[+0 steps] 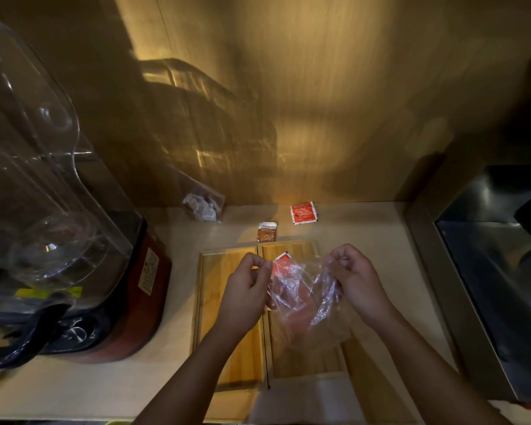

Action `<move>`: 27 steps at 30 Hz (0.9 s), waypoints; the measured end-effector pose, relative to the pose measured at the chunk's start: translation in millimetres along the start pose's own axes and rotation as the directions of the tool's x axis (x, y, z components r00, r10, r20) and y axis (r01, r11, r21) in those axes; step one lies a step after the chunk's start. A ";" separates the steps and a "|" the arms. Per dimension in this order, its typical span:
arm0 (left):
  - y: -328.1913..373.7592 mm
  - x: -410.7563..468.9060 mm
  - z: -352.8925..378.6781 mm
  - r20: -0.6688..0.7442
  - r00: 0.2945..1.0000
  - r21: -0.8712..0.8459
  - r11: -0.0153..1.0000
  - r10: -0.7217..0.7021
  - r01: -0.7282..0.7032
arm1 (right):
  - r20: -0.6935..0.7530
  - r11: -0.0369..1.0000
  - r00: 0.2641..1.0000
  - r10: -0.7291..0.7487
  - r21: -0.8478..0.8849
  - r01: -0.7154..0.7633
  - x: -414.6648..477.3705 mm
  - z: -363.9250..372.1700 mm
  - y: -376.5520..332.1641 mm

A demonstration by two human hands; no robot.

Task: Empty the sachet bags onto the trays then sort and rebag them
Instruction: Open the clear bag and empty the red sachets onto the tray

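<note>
Where counter (380,240) meets wooden wall (319,102), sachets (303,212) lie.

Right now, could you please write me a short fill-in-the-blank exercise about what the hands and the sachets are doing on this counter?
1. Both hands, the left hand and the right hand, hold open a clear plastic ____ above the right wooden tray.
2. The loose red sachet lies on the ____, beyond the trays.
3. The brown sachet lies ____ to the trays than that red sachet.
4. The left wooden tray sits to the right of the ____ with the red base.

Missing words: bag; counter; nearer; blender
</note>
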State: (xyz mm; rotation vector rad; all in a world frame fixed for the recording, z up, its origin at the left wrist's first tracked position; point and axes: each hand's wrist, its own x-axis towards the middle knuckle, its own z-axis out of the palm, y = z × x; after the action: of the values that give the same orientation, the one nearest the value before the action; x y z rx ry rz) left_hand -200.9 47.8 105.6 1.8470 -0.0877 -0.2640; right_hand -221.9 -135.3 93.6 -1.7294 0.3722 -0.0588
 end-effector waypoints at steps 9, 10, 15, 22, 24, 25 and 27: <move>27.7 25.4 23.7 0.026 0.993 0.045 0.992 0.119 -0.120 | -0.095 0.996 0.993 -0.070 -0.066 0.063 7.7 -41.9 -29.9; 32.5 28.4 30.2 0.030 0.991 0.048 0.990 0.132 -0.133 | -0.106 0.993 0.991 -0.075 -0.093 0.066 6.8 -49.6 -33.1; 39.9 36.0 67.1 0.104 0.976 0.101 0.974 0.191 -0.201 | -0.184 0.980 0.978 -0.098 -0.188 0.063 -1.2 -89.1 -28.9; -20.0 33.7 112.8 0.359 0.914 0.508 0.783 0.187 -0.359 | -0.123 0.745 0.991 0.057 -0.656 -0.125 -13.8 -110.8 51.4; -33.7 26.5 120.1 0.442 0.890 0.614 0.687 0.109 -0.389 | -0.068 0.714 0.990 0.121 -0.687 -0.135 -21.6 -109.0 73.0; -37.5 22.5 123.4 0.472 0.879 0.644 0.654 0.069 -0.397 | -0.045 0.701 0.987 0.152 -0.699 -0.140 -25.1 -108.7 81.8; -44.1 16.6 127.4 0.507 0.862 0.665 0.630 0.012 -0.400 | -0.005 0.650 0.981 0.196 -0.748 -0.134 -30.8 -108.2 95.6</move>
State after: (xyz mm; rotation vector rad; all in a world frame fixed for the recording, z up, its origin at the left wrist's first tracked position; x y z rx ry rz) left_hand -216.9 -62.0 27.3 2.5452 -0.8791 -0.5610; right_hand -297.9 -243.3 27.6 -2.5035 0.5450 0.3488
